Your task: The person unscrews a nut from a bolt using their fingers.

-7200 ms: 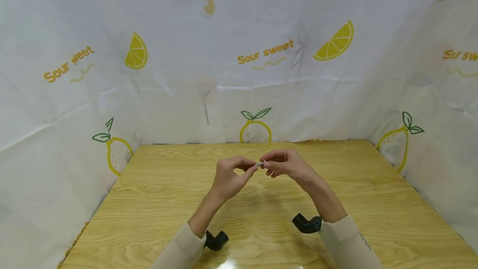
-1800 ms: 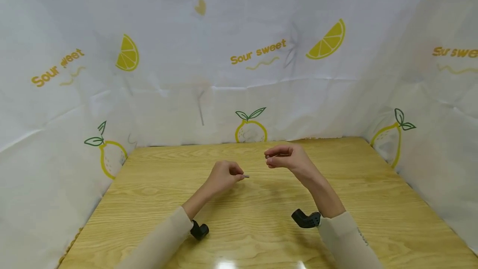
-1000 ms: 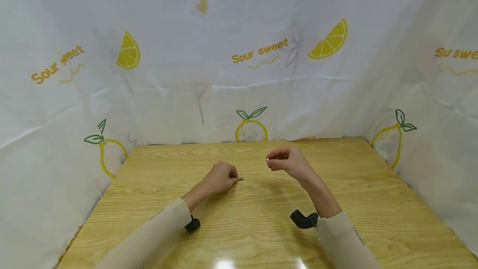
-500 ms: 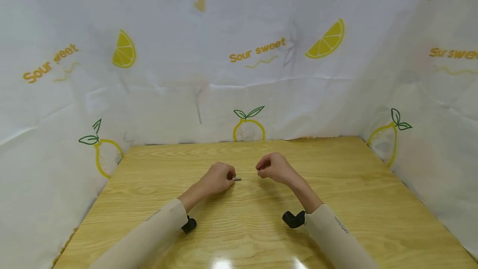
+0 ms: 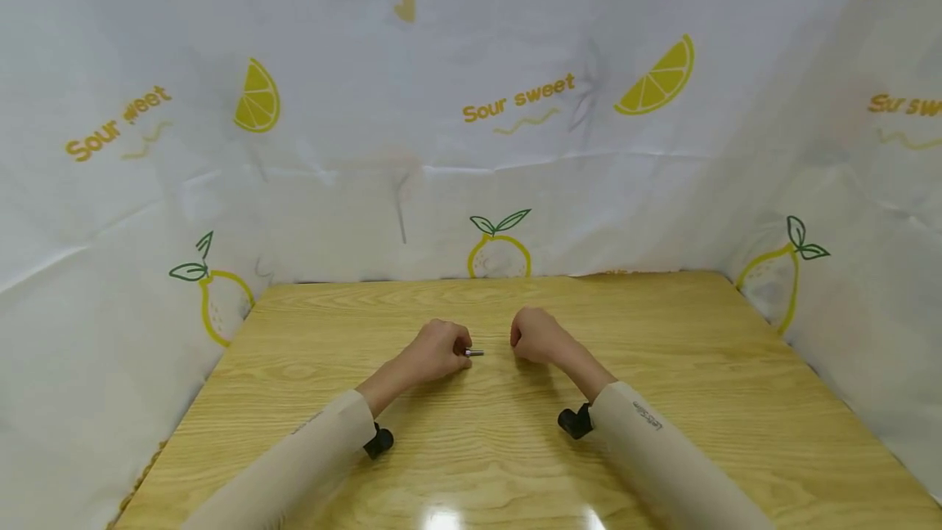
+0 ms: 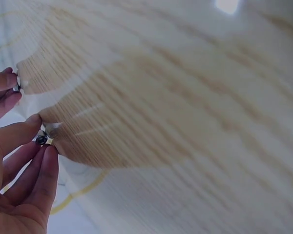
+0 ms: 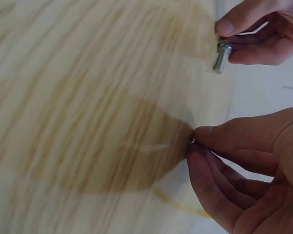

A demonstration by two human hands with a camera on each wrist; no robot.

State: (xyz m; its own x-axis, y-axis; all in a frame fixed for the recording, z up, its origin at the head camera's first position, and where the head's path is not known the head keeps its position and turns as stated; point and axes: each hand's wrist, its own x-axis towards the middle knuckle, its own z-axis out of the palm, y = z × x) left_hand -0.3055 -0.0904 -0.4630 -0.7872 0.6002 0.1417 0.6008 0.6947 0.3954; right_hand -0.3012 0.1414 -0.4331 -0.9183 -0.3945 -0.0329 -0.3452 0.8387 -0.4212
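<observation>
A short silver metal bolt [image 7: 221, 57] lies level at the wood-grain table's surface, its shank pointing away from my left hand [image 5: 437, 350]. The left thumb and fingertips stand round its near end, slightly parted. Its dark round end [image 6: 41, 140] shows between them in the left wrist view. To the right, my right hand [image 5: 536, 335] is low over the table, with thumb and fingers pinched together. A tiny shiny metal piece [image 6: 17, 87] sits in that pinch, mostly covered by the fingertips; its exact kind is unclear. A gap separates the two hands.
The table [image 5: 625, 448] has a glossy wood-grain top. White sheets [image 5: 353, 105] printed with lemons and "Sour sweet" enclose its back and sides. Black wrist mounts [image 5: 575, 422] hang below both beige sleeves [image 5: 666, 452].
Seconds ago both hands met at the bolt in mid-air; then they parted. The left hand lowered it to the table and its fingertips spread. The right hand came down to the table.
</observation>
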